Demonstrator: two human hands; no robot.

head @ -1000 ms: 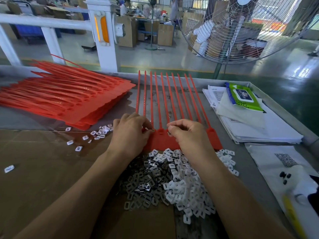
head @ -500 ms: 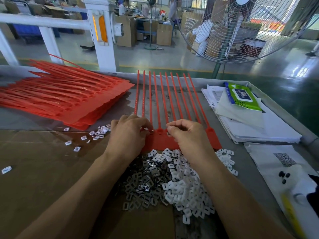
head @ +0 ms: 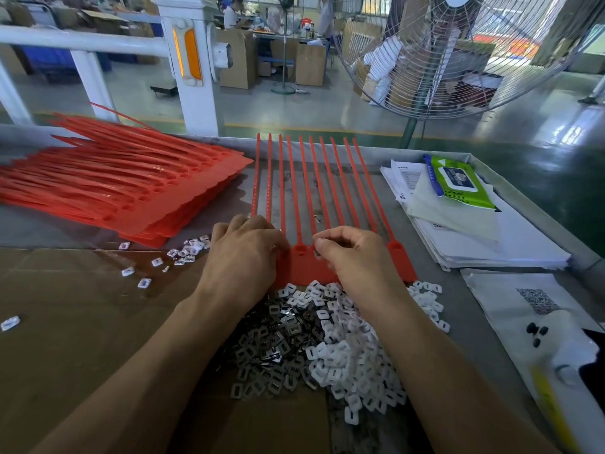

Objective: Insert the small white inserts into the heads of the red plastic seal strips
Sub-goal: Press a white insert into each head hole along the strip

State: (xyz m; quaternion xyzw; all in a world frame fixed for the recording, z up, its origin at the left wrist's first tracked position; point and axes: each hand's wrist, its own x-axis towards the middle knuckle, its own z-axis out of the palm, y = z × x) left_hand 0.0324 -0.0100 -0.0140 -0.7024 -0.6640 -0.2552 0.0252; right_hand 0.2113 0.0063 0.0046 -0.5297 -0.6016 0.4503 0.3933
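Both hands curl over the heads of the seal sheet (head: pixel 304 267): the left hand (head: pixel 244 257) presses bent fingers onto its left end, and the right hand (head: pixel 353 257) pinches thumb to forefinger just above a head, though any insert between them is too small to make out. The hands hide most heads; ten red strips rise beyond them. The inserts (head: pixel 340 345) lie heaped just below the sheet, uncountable, with a red stack (head: pixel 131 188) to its left
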